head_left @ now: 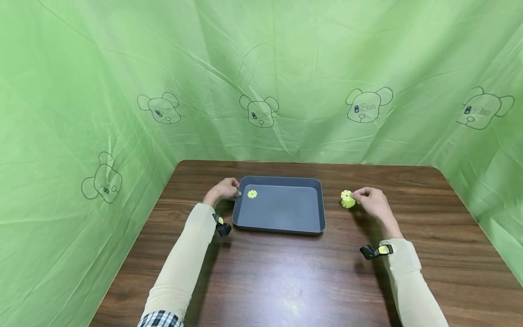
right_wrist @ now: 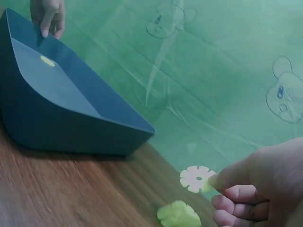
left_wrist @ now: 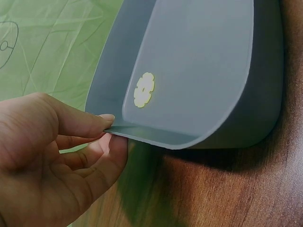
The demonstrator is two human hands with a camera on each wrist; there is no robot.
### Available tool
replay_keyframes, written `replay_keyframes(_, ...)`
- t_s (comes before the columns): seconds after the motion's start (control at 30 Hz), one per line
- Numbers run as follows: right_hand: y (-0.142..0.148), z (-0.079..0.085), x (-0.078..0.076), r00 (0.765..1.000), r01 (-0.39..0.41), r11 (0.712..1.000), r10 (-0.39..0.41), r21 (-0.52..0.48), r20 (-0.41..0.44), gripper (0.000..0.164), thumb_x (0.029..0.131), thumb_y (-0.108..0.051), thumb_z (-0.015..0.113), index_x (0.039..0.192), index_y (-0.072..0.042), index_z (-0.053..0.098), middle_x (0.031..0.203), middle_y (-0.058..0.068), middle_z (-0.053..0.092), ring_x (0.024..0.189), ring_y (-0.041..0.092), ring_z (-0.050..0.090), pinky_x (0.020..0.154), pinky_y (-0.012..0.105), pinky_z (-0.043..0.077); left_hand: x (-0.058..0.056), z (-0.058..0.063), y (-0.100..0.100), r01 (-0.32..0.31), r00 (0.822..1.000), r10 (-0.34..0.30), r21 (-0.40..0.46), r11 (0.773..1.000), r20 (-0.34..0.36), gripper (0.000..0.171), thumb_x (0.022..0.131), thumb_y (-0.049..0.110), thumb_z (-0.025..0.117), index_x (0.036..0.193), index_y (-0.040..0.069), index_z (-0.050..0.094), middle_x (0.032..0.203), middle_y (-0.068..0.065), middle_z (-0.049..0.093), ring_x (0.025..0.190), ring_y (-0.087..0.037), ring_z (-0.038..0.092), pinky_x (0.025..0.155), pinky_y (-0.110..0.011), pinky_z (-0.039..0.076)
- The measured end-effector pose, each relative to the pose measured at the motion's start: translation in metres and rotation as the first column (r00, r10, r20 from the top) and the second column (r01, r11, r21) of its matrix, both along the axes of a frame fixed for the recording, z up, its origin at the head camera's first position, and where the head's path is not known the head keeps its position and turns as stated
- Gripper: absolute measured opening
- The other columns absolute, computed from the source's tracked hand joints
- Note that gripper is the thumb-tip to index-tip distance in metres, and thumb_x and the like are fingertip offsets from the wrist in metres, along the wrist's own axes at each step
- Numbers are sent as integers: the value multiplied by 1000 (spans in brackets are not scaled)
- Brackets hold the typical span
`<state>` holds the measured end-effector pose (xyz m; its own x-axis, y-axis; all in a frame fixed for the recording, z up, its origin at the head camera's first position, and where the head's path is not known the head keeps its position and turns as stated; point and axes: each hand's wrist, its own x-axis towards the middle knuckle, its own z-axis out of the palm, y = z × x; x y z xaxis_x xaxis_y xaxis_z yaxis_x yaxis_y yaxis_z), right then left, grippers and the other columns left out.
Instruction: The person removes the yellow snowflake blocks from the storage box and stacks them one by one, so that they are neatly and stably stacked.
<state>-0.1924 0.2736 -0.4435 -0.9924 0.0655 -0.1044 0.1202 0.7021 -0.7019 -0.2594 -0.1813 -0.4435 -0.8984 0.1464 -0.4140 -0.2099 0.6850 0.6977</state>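
A dark grey rectangular tray (head_left: 282,206) lies on the wooden table. My left hand (head_left: 226,188) pinches the rim at its left side, thumb inside and fingers outside, as the left wrist view shows. One yellow-green flower-shaped plastic piece (head_left: 252,194) lies flat on the tray floor near that hand. To the right of the tray, my right hand (head_left: 372,202) pinches a similar flower-shaped piece (right_wrist: 196,178) between thumb and fingertips. Just below that piece, more yellow-green flower-shaped pieces (right_wrist: 179,215) sit on the table in what looks like a small stack; their number is hard to tell.
The brown wooden table (head_left: 261,277) reaches back to a green curtain (head_left: 310,54) printed with bear-head outlines, which also hangs at both sides. Black wrist cameras (head_left: 222,225) are strapped over the sleeves.
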Motion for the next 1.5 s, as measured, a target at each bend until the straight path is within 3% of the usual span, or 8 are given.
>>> replay_keyframes(0.2,11,-9,-5,998,30,998,-27,-46,63,37,94,-30,57,107,4,65,100,20,65,80,14,55,70,25,42,0,0,0,9,1000,-9,-1,1000,2,28,91,1,56,116,-7,49,103,-12,50,89,-21,58,81,-32,55)
replay_keyframes(0.4,15,-16,-9,994,37,997,-30,-61,105,36,93,-28,58,108,4,64,95,15,65,82,17,56,68,22,42,-1,1,0,7,1000,-7,-3,1000,3,28,90,1,57,116,-8,49,102,-11,50,86,-19,57,81,-32,55)
replay_keyframes(0.8,12,-10,-7,988,76,996,-70,-38,138,42,94,-34,57,109,4,63,91,10,63,81,17,53,69,25,41,-3,1,0,3,1000,-3,-18,1000,2,26,92,2,56,116,-7,49,104,-11,49,87,-18,55,81,-30,57)
replay_keyframes(1.03,10,-6,-8,995,80,997,-79,-7,58,51,94,-48,50,110,0,61,102,20,65,94,28,56,74,31,42,-2,3,-1,8,1000,-8,-20,1000,2,24,91,1,56,113,-6,50,105,-12,50,88,-19,57,80,-29,56)
replay_keyframes(1.23,-3,1,-14,999,27,1000,-26,16,-47,44,97,-43,47,109,-3,61,117,20,63,105,33,54,80,38,43,-2,4,0,4,1000,-4,-6,1000,6,26,91,1,56,115,-7,49,105,-12,49,88,-19,56,81,-29,57)
replay_keyframes(1.5,-47,13,-19,991,-28,999,24,-29,-132,30,95,-31,56,106,-4,64,105,18,66,89,26,57,75,30,43,-1,5,2,3,1000,-3,-7,1000,4,26,91,1,56,114,-8,49,103,-11,48,89,-20,56,80,-29,58)
